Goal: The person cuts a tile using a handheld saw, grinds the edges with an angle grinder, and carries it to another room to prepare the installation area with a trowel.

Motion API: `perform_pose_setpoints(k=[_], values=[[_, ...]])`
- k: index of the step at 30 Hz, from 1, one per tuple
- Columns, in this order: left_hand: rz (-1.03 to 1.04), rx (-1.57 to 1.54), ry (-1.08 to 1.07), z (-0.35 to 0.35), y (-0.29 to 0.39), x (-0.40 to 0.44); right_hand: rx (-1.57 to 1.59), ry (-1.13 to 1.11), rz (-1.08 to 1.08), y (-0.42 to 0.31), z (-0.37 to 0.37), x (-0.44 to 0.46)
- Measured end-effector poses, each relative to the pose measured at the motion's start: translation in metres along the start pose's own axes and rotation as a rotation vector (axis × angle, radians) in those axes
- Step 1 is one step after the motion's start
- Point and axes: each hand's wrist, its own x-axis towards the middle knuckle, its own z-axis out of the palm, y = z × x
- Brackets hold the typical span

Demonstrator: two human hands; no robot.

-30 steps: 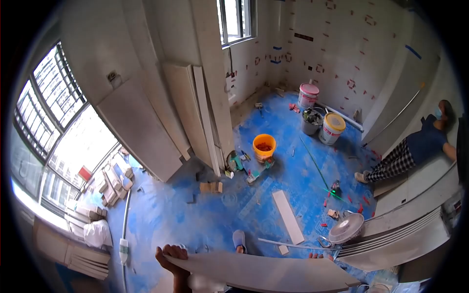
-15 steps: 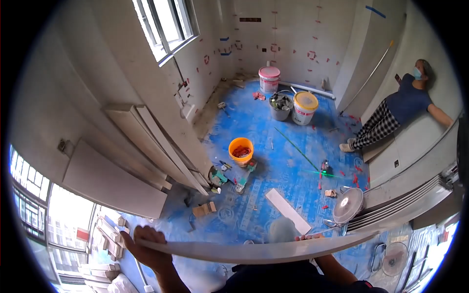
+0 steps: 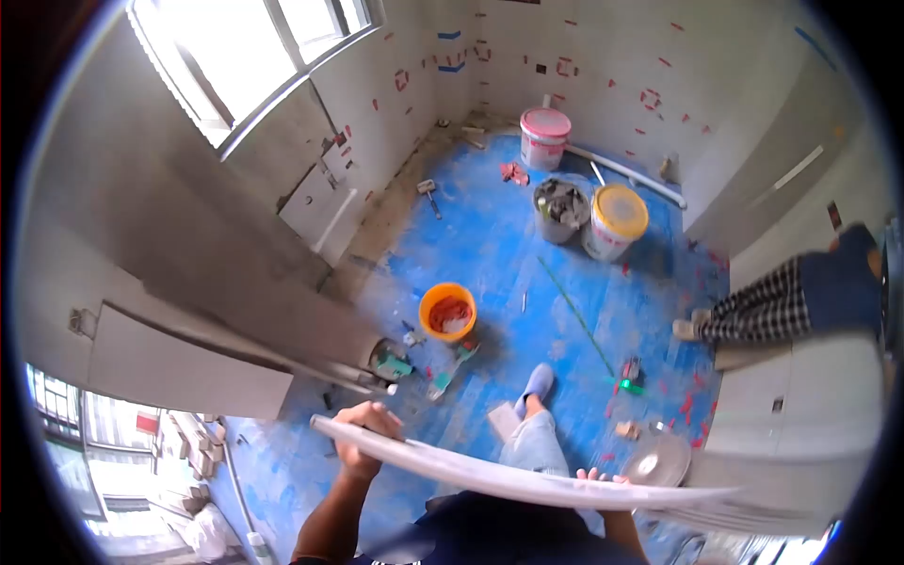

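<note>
A long pale panel [image 3: 508,478] lies across the lower part of the view, in front of my body, seen nearly edge-on. My left hand [image 3: 367,439] grips it near its left end, fingers wrapped over the edge. Farther right, the fingertips of my right hand [image 3: 603,476] curl over the panel's far edge, the rest of that hand hidden behind it. My foot in a grey slipper [image 3: 539,381] is on the blue floor beyond the panel, beside a pale strip [image 3: 504,422].
An orange bucket [image 3: 447,313] and green tools [image 3: 443,381] are ahead. Farther back stand a pink-lidded bucket [image 3: 545,138], a grey bucket [image 3: 561,209] and a yellow-lidded bucket [image 3: 617,221]. At right are a fan [image 3: 657,459], a green-lit laser tool [image 3: 630,379] and a person [image 3: 800,297].
The view has shifted toward the far corner and its buckets. My foot has come forward over the floor strip, and the panel is still in both hands, now tilted down to the right.
</note>
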Motion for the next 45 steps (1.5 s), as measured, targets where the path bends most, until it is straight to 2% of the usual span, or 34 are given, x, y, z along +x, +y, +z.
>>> perform_pose_setpoints(k=[1,2,3,4,5,6,7,9,10,11,13,15,17,20,25,27,28,29,31,32,33,34,35,37,39,41,42,43,44,45], values=[[0.013,0.056,0.017,0.013,-0.013,0.027,0.034,0.026,0.088,0.006,0.038,0.014],[0.127,-0.042,-0.020,0.026,-0.025,0.054,0.130,0.023,0.152,0.012,0.068,0.022],[0.091,-0.036,-0.023,0.036,-0.029,0.073,0.172,0.030,0.158,0.019,0.099,0.029],[0.162,-0.043,0.019,0.050,-0.030,0.101,0.148,0.029,0.121,0.029,0.132,0.037],[0.243,-0.053,0.078,0.066,-0.029,0.127,-0.110,0.026,-0.037,0.028,0.170,0.041],[0.188,-0.043,0.072,0.075,-0.020,0.146,-0.371,0.063,-0.192,0.029,0.208,0.045],[0.094,-0.012,0.140,0.082,-0.009,0.160,-0.131,0.039,-0.061,0.018,0.235,0.055],[-0.056,0.052,0.208,0.093,0.012,0.183,-0.716,-0.005,-0.294,0.078,0.278,0.082],[-0.051,-0.012,0.234,0.086,0.004,0.189,-0.986,-0.012,-0.394,0.120,0.295,0.099],[-0.239,0.046,0.366,0.088,0.015,0.201,-1.152,-0.022,-0.437,0.150,0.313,0.115],[-0.215,0.198,0.476,0.095,0.018,0.237,-1.324,-0.026,-0.463,0.191,0.344,0.142],[-0.193,0.164,0.580,0.092,-0.001,0.271,-1.329,-0.010,-0.410,0.165,0.374,0.175],[-0.206,0.097,0.675,0.083,-0.028,0.305,-1.313,0.027,-0.407,0.168,0.405,0.209],[-0.287,0.120,0.738,0.063,-0.055,0.360,-1.301,0.075,-0.397,0.180,0.458,0.270],[-0.283,0.046,0.745,0.007,-0.114,0.446,-1.255,0.151,-0.345,0.206,0.549,0.390],[-0.431,0.121,0.582,-0.027,-0.125,0.492,-1.171,0.176,-0.291,0.219,0.583,0.444],[-0.633,0.181,0.429,-0.058,-0.124,0.517,-1.099,0.204,-0.262,0.229,0.599,0.473],[-0.681,0.300,0.231,-0.077,-0.111,0.551,-1.374,0.303,-0.386,0.254,0.610,0.500],[-0.931,0.405,-0.246,-0.111,-0.086,0.636,-1.384,0.400,-0.391,0.269,0.642,0.552],[-0.972,0.765,-0.592,-0.116,-0.088,0.682,-1.726,0.284,-0.267,0.265,0.655,0.580],[-1.012,0.923,-0.683,-0.093,-0.087,0.726,-2.044,0.141,-0.130,0.266,0.663,0.601],[-1.056,1.063,-0.804,-0.082,-0.109,0.759,-1.578,0.327,-0.186,0.287,0.672,0.623],[-1.074,1.144,-0.762,-0.066,-0.136,0.787,-1.581,0.407,-0.224,0.317,0.677,0.640],[-1.016,1.129,-0.518,-0.045,-0.216,0.832,-1.676,0.569,-0.335,0.297,0.689,0.660],[-1.002,1.255,-0.249,-0.038,-0.301,0.854,-1.504,0.880,-0.570,0.299,0.702,0.665],[-0.935,1.188,-0.012,-0.056,-0.369,0.848,-1.637,0.750,-0.423,0.296,0.715,0.668],[-1.023,1.182,0.038,-0.065,-0.394,0.845,-1.627,0.788,-0.470,0.297,0.722,0.666],[-1.015,1.203,0.143,-0.070,-0.410,0.842,-1.622,0.830,-0.501,0.299,0.733,0.667],[-1.015,1.241,0.184,-0.069,-0.413,0.844,-1.628,0.825,-0.412,0.296,0.748,0.663],[-1.026,1.277,0.235,-0.068,-0.416,0.846,-1.612,0.834,-0.428,0.288,0.769,0.666]])
